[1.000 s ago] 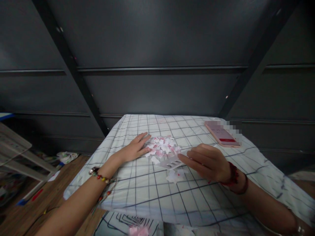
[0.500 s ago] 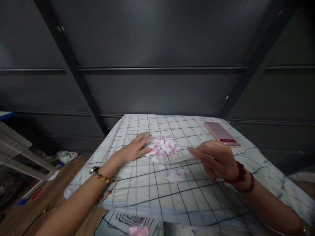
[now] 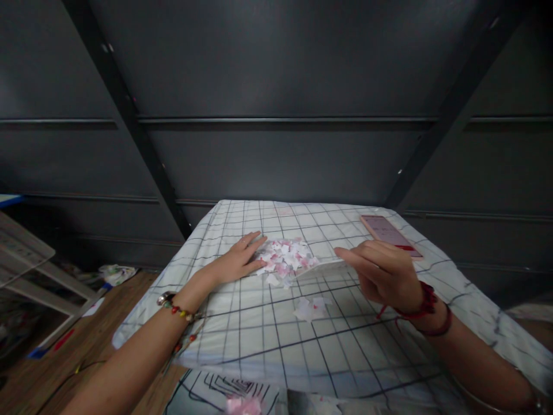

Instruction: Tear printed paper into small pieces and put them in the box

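Note:
A heap of small white and pink paper scraps (image 3: 285, 256) lies on a white cloth with dark grid lines (image 3: 268, 331). My left hand (image 3: 242, 256) rests flat at the heap's left side, fingers spread, the tips touching its edge. On the right, my right hand (image 3: 380, 271) is closed around a thin whitish strip (image 3: 322, 267), whose exact kind I cannot make out. The strip's far end reaches the heap's lower right edge. A smaller cluster of scraps (image 3: 311, 309) sits nearer to me, apart from the heap.
A pink phone (image 3: 391, 235) with a lit screen lies beyond my right hand. Closer to me are more pink scraps (image 3: 244, 405) on a patterned surface. A dark panelled wall (image 3: 276, 167) rises behind. A white frame (image 3: 56, 282) stands on the wooden floor at left.
My right hand has risen slightly, and the strip has swung up toward the heap. A loose scrap below the heap now lies against its lower edge. My left hand has stayed put.

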A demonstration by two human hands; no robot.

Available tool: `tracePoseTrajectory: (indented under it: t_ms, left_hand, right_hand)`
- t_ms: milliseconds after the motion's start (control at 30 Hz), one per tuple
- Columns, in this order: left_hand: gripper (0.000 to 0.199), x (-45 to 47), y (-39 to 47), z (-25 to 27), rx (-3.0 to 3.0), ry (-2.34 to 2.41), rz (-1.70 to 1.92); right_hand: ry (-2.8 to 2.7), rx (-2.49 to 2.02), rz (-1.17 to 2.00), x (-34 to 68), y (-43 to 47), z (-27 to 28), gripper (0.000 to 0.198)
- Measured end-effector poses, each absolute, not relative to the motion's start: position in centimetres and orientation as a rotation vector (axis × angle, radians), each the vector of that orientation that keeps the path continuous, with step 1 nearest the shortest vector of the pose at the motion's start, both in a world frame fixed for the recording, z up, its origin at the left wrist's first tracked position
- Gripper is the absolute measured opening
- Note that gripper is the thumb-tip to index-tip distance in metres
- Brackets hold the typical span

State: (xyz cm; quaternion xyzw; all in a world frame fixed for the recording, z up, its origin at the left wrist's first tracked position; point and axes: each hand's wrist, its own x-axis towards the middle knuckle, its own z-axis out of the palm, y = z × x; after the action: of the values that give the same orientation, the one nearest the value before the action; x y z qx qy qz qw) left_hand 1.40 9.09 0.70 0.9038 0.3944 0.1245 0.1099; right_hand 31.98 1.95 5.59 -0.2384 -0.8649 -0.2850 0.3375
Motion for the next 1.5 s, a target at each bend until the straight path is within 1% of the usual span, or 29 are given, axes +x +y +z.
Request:
tracePoseTrajectory:
  t_ms: [200, 400, 667, 800, 1000, 1167, 1300, 1500]
  left_hand:
    - [0.059, 1.4, 9.1, 0.6, 2.664, 1.162, 0.363]
    - [0.057, 1.4, 9.2, 0.4, 2.666, 1.157, 0.366]
    - [0.059, 1.5, 9.3, 0.4, 2.662, 1.16, 0.347]
    - [0.061, 1.5, 9.3, 0.4, 2.659, 1.165, 0.32]
    - [0.06, 1.4, 9.4, 0.3, 2.67, 1.15, 0.329]
    - [0.061, 1.4, 9.5, 0.1, 2.696, 1.14, 0.326]
    - [0.06, 1.4, 9.5, 0.1, 2.703, 1.125, 0.354]
    - [0.058, 1.3, 9.5, 0.1, 2.7, 1.114, 0.377]
  right_hand:
    - [-2.282, -0.779, -0.875, 32.0, 2.3, 5.4, 0.032]
    - [-2.286, -0.703, -0.793, 31.7, 2.4, 5.2, 0.036]
    - [-2.25, -0.799, -0.889, 33.0, 2.4, 5.6, 0.033]
    - [-2.265, -0.802, -0.863, 33.3, 2.5, 5.7, 0.032]
    - [-2.32, -0.721, -0.71, 33.9, 2.5, 6.0, 0.033]
    - [-2.303, -0.736, -0.749, 34.0, 2.6, 5.9, 0.032]
    - [-2.349, -0.697, -0.603, 34.0, 2.5, 5.7, 0.032]
    - [-2.307, -0.611, -0.58, 33.2, 2.3, 5.4, 0.039]
